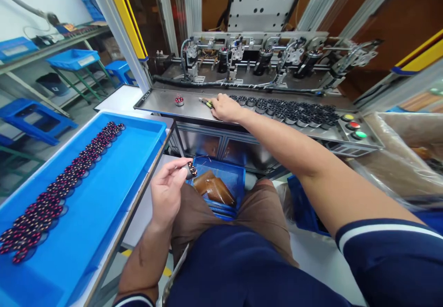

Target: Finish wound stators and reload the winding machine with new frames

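Observation:
Over my left thigh, my left hand (167, 188) pinches a small dark wound motor stator (191, 170) with copper coils between thumb and fingers. Thin loose wire ends stick out from it. My right hand (226, 108) reaches forward to the metal ledge, fingers closed around small cutters (207, 103) with yellow-green handles, their tip pointing left. To the left of the cutters, a single stator with red parts (179, 101) sits on the ledge. Many black stators (294, 111) stand packed in rows on the ledge, right of my right hand.
A blue tray (114, 196) on my left carries rows of red-and-black stators (65, 182). Behind the metal ledge (157, 100) is a machine with several winding stations (263, 62). Coloured buttons (353, 126) sit at its right end. Below, a blue crate (238, 178) holds brown wrapped pieces.

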A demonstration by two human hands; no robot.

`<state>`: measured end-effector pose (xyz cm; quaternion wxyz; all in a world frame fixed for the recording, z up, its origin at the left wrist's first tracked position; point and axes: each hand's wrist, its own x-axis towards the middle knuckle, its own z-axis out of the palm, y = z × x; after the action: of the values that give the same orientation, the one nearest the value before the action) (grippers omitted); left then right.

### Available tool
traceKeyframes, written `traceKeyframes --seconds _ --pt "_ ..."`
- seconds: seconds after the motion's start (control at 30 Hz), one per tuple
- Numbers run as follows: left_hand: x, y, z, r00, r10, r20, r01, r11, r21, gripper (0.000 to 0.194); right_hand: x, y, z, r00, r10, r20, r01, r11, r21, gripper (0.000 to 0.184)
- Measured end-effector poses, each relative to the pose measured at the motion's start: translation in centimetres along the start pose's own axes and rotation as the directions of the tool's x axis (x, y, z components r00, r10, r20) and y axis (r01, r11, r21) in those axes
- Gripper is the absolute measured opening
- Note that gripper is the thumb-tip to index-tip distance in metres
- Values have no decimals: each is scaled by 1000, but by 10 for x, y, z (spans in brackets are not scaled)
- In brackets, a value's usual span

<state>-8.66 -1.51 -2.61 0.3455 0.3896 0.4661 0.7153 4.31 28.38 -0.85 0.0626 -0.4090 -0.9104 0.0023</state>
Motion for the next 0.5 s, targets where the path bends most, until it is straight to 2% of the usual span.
traceKeyframes --seconds 0.1,0.17,0.2,0.23,0.27,0.3,0.33,0.37,0.4,0.43,0.5 --pt "-3 3 3 1000 -5 14 5 1000 21 18 -3 8 -10 996 74 -47 -64 979 192 39" --pt "-4 4 5 999 -24 21 24 999 23 17 -17 11 -19 993 103 -62 -78 945 318 45" --pt "-4 5 7 999 -40 22 40 999 17 17 -29 10 -22 992 110 -69 -69 896 439 49" --pt "-4 5 8 998 -59 26 59 998 6 18 -46 8 -24 992 110 -68 -48 798 600 53" --pt "-4 6 10 996 -78 33 79 997 -10 19 -68 4 -24 992 111 -64 -21 635 772 54" --pt "-3 6 12 994 -95 45 96 995 -29 21 -93 -3 -22 994 97 -54 13 380 925 55" --pt "-3 6 13 992 -105 64 108 993 -47 24 -121 -11 -19 998 60 -30 20 153 988 55" --pt "-3 6 16 990 -108 90 113 992 -58 28 -151 -20 -14 999 46 -15 16 -6 1000 54" --pt "-2 5 18 987 -104 119 112 992 -62 31 -181 -31 -7 1000 29 -4 7 -109 994 54" --pt "-2 4 21 985 -95 145 104 993 -59 34 -209 -42 0 999 34 -14 19 -157 987 54" --pt "-3 2 29 979 -72 192 80 996 -34 36 -256 -62 14 1000 12 -28 29 -133 991 56"
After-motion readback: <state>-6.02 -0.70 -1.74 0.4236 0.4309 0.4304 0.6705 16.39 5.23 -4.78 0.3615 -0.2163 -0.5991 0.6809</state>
